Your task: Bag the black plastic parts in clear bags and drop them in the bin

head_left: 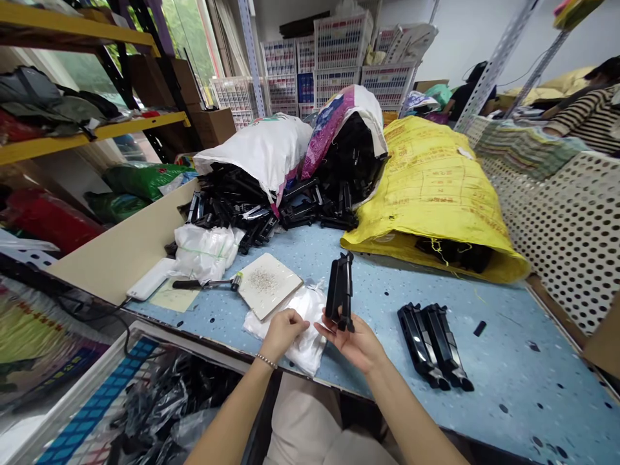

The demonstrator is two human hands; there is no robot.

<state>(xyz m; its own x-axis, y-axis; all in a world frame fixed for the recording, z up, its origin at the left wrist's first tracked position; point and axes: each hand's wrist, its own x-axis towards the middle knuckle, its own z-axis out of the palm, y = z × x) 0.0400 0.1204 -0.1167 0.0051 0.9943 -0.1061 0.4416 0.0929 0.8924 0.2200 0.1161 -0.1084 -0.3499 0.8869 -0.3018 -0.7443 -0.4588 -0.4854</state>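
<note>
My right hand [358, 342] holds a long black plastic part [340, 290] upright above the table, its fingers around the lower end. My left hand [285, 332] is closed in a pinch over a stack of clear plastic bags [310, 352]; what its fingertips hold, if anything, is too small to make out. Two similar black parts [429, 345] lie side by side to the right of my right hand. Beyond my left hand is a pale square tile [268, 284] scattered with small bits. A hammer [208, 283] rests with its head at the tile's left edge.
Black parts [261, 223] spill from white sacks [261, 152] at the back. A yellow sack [436, 187] lies back right, beside a perforated white panel [566, 213]. A white bundle [206, 248] sits left. Below the table's front edge stands a bin [159, 400]. People sit in the background.
</note>
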